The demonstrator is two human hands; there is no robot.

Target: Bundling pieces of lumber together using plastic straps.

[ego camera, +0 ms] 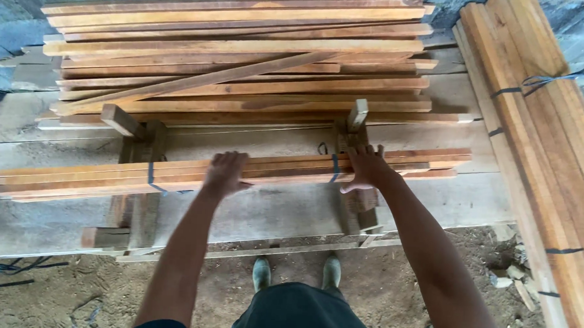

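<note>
A strapped bundle of timber slats (110,176), long, thin and reddish-brown with sawn faces, lies across two rough wooden trestles (139,178) above pale, dusty planks (271,212). Dark plastic straps (150,173) bind it near each support. The left hand (225,173) rests on the bundle's top face near its middle, fingers (230,160) spread and flat over the slats rather than curled round them. The right hand (367,166) lies on the bundle beside the second strap, fingers stretched over the far edge and thumb towards the near side; whether it actually grips is hard to tell. Behind the bundle sits a loose stack of similar slats (244,59), one lying diagonally. To the right, another strapped bundle (539,127) runs lengthwise. Green boots (294,273) stand on sandy ground.
</note>
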